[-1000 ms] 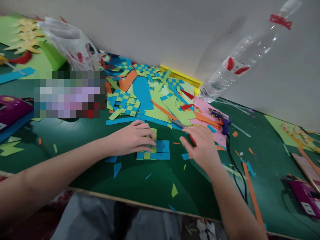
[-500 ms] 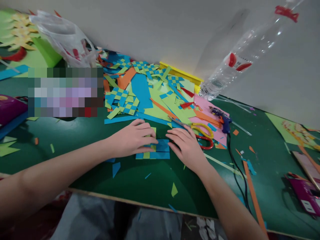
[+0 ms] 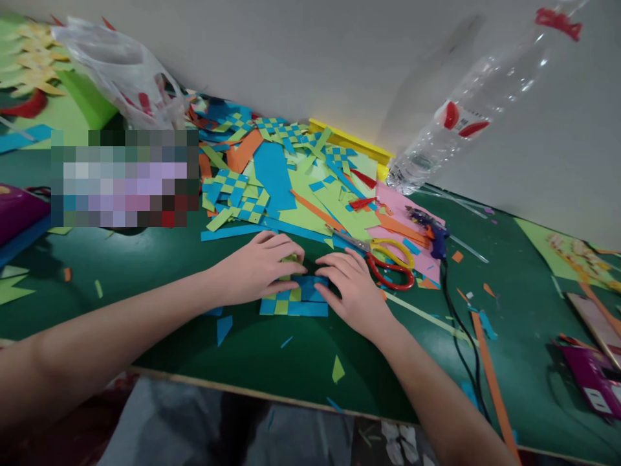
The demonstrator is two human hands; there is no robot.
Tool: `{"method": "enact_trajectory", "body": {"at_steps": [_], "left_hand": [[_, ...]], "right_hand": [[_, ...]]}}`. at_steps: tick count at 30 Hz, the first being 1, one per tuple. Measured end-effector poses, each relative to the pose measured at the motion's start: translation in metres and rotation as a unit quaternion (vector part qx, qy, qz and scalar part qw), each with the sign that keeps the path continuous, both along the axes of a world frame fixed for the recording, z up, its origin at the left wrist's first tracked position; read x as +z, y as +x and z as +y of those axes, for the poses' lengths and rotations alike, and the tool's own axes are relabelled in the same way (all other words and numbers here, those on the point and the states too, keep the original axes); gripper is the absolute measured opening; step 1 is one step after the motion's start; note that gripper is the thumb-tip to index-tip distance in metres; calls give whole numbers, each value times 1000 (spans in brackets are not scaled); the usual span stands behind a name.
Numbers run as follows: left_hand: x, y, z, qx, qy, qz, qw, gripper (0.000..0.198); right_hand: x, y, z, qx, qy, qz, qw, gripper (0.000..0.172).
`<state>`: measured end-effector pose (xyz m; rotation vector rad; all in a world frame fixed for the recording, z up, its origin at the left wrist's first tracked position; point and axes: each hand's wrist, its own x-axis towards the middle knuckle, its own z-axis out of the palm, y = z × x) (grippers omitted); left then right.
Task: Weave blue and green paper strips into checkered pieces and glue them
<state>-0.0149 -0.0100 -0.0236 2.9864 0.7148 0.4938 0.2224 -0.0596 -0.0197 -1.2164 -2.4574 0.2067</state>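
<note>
A small woven mat of blue and green paper strips (image 3: 294,309) lies on the green table in front of me. My left hand (image 3: 259,268) bends over its left and back part, with the thumb on the weave and the fingertips curled round a green strip standing up at the back. On the other side, my right hand (image 3: 356,291) has its thumb on the blue strips at the right edge and its fingers bent just behind them. The fingers hide part of the mat's back edge. Scissors (image 3: 391,262) with yellow and red handles lie just beyond my right hand.
Finished woven pieces and paper scraps (image 3: 237,194) pile up behind my hands. A glue gun (image 3: 436,239) with a black cord lies on pink paper. A tall plastic bottle (image 3: 451,123) leans by the wall. A plastic bag (image 3: 126,77) stands back left, and a purple box (image 3: 592,382) sits right.
My right hand has shifted left, bringing its thumb onto the blue strips. The mat's front edge sits slightly nearer to me. My left hand stays over the weave.
</note>
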Motion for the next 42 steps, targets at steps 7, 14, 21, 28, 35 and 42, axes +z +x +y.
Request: {"method": "enact_trajectory", "body": {"at_steps": [7,14,21,28,35,42], "left_hand": [[1,0,0,-13,-21,5,1000,24],[0,2,0,-21,-23,-4,999,22],[0,3,1,-24,-21,3,1000,23],[-1,1,0,-24,-23,7,999,24],[3,2,-1,-58,-15,-33,998,20],[4,1,1,-90,-36,-18,995,21]], "right_hand": [[-4,0,1,-15,-42,62,997,9],[-4,-1,3,-21,-49,79,995,12],[-3,-4,2,-22,-49,73,996,14],[-2,-5,1,-20,-43,74,996,16],[-3,-4,1,-21,-36,67,997,16],[-1,-7,1,-30,-39,60,997,18]]}}
